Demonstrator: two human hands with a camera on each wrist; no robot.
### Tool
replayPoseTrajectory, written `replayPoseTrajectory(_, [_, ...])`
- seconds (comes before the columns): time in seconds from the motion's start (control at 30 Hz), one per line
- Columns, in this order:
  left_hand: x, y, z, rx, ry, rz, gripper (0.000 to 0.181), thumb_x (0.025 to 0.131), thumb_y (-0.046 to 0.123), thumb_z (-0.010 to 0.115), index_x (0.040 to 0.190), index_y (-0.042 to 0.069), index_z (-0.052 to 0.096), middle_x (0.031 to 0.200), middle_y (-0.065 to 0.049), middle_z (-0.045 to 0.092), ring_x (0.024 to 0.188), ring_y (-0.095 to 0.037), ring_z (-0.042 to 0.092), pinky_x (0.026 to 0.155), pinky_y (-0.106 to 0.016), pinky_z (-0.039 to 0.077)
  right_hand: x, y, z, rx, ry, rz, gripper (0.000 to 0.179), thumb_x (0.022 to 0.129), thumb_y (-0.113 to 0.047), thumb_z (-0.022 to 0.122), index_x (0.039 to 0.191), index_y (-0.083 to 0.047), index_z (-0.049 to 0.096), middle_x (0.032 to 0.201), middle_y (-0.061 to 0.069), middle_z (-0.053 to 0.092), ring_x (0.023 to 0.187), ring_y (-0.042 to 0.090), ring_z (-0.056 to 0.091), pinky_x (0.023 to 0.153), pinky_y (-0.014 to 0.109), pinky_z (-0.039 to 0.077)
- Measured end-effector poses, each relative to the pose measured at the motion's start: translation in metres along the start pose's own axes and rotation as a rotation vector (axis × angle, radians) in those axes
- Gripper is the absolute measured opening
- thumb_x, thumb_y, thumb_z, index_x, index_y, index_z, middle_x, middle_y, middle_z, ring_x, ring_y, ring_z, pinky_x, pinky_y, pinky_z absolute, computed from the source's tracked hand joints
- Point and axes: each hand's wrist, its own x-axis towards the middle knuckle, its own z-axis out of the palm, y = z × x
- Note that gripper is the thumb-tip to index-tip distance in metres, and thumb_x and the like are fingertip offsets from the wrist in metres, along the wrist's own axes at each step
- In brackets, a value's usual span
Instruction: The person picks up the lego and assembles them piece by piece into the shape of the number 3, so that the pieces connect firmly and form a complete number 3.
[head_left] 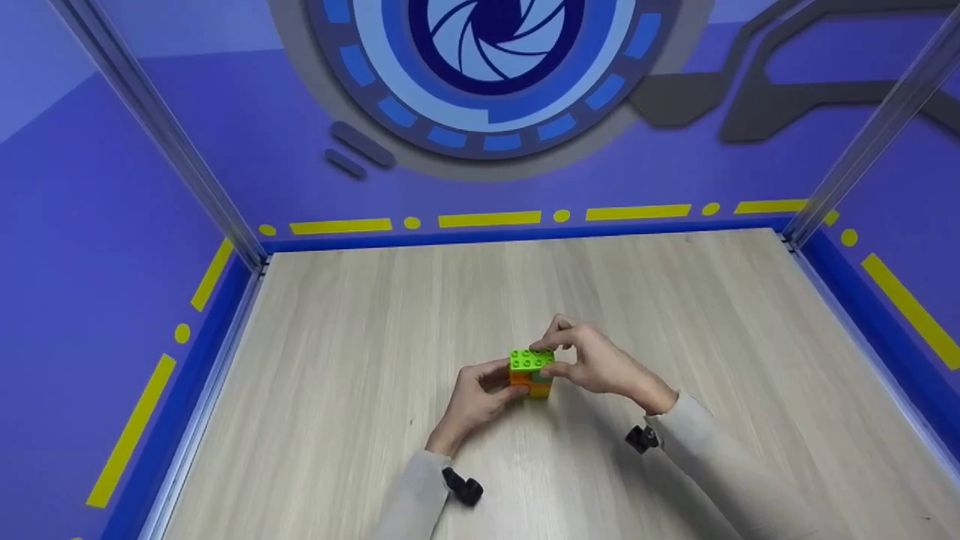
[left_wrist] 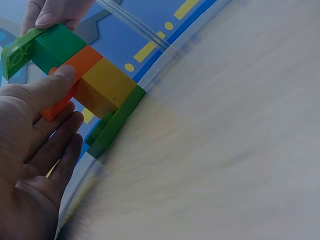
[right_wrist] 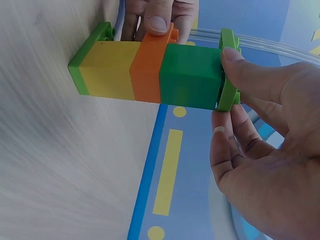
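Note:
A small tower of toy building bricks stands on the table. From the bottom it has a light green plate (right_wrist: 79, 80), a yellow brick (right_wrist: 107, 70), an orange brick (right_wrist: 146, 70) and a dark green brick (right_wrist: 190, 75). At the top is a studded light green plate (head_left: 525, 360), with a thin dark gap at one edge between it and the dark green brick. My left hand (head_left: 476, 394) holds the orange brick from the left, thumb on its near side. The right hand (head_left: 600, 360) pinches the top plate between thumb and fingers.
The wood-grain table (head_left: 337, 360) meets a blue back wall (head_left: 247, 135) with yellow dashes. Metal posts (head_left: 165, 135) rise at both back corners, and side walls stand left and right. A black wrist device (head_left: 463, 487) is on each sleeve.

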Motion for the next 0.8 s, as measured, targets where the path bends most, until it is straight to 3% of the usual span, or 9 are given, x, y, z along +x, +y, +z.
replayPoseTrajectory(0.13, [-0.0004,-0.0014,0.001,-0.004,-0.001,-0.003,0.046,0.093,0.017,0.085,0.137,0.014,0.074,0.134,-0.005,0.075,0.124,-0.02,0.072,0.106,-0.032,0.057,-0.0016,-0.0024,0.0006,-0.024,0.001,-0.002,0.036,0.092,-0.008,0.084,0.128,-0.011,0.079,0.103,-0.002,0.063,0.103,0.015,0.059,0.093,0.03,0.051])
replayPoseTrajectory(0.4, [-0.0038,-0.0015,0.0003,-0.013,0.005,-0.011,0.047,0.093,0.014,0.085,0.138,0.011,0.073,0.133,-0.008,0.075,0.123,-0.022,0.072,0.105,-0.03,0.058,-0.0003,-0.0062,0.0048,-0.116,0.052,-0.066,0.036,0.086,-0.005,0.089,0.121,-0.011,0.082,0.096,0.001,0.067,0.09,0.011,0.058,0.08,0.026,0.049])
replayPoseTrajectory(0.8, [-0.002,0.0004,0.0011,-0.009,0.004,-0.01,0.049,0.092,0.016,0.085,0.139,0.014,0.072,0.133,-0.005,0.075,0.123,-0.02,0.072,0.105,-0.032,0.058,-0.0017,0.0023,0.0054,-0.065,0.079,-0.019,0.035,0.087,-0.009,0.089,0.121,-0.014,0.082,0.095,-0.005,0.067,0.092,0.011,0.056,0.083,0.027,0.047])
